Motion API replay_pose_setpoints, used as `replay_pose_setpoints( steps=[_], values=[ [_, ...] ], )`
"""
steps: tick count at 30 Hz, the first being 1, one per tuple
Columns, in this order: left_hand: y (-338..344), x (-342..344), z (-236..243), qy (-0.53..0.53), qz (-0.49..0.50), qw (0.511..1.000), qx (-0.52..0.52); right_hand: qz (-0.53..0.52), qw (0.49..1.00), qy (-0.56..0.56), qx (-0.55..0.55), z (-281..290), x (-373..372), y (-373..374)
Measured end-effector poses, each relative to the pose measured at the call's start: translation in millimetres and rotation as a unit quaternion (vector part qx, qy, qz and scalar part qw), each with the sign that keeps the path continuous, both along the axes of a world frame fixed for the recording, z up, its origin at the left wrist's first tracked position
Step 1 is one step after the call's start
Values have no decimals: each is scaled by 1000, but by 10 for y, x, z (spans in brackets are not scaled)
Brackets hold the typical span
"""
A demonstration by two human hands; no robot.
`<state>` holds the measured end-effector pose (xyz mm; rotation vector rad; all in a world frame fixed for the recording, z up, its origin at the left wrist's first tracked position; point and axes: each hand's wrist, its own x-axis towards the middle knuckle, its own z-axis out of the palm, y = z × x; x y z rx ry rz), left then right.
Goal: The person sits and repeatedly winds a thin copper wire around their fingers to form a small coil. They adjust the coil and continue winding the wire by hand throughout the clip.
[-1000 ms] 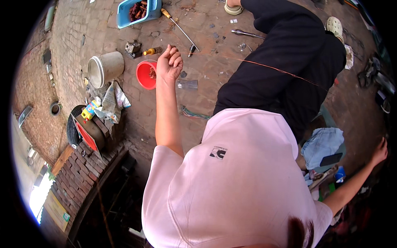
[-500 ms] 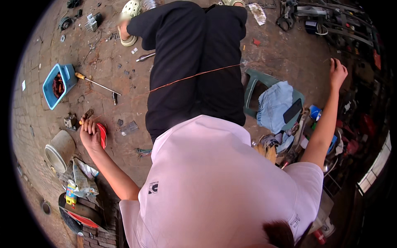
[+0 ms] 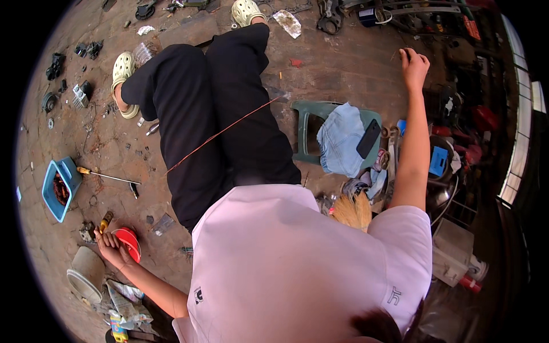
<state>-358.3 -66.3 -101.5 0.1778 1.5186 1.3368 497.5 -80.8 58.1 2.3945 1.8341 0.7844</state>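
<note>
A thin reddish copper wire stretches slantwise over my dark trousers, between my two widely spread arms. My left hand, out at the lower left beside a red bowl, has its fingers curled and pinched at the wire's left end. Far out at the upper right, my right hand is raised with thumb and fingertips pinched together. Near both hands the wire fades against the brown floor, so the gripped ends are hard to make out.
A green stool bears folded denim and a black phone. On the left are a blue basin of reddish wire, a screwdriver and a pale bucket. Metal parts and a straw broom lie around.
The whole view has swung, so legs, stool and basin appear shifted left or lower. Both arms are still spread with the wire between them.
</note>
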Motion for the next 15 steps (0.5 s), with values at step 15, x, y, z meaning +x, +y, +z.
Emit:
replay_pose_setpoints(
  steps=[15],
  values=[
    [-372,43,-327,527,-275,801,63,49,988,-148,9,134,654,15]
  ],
)
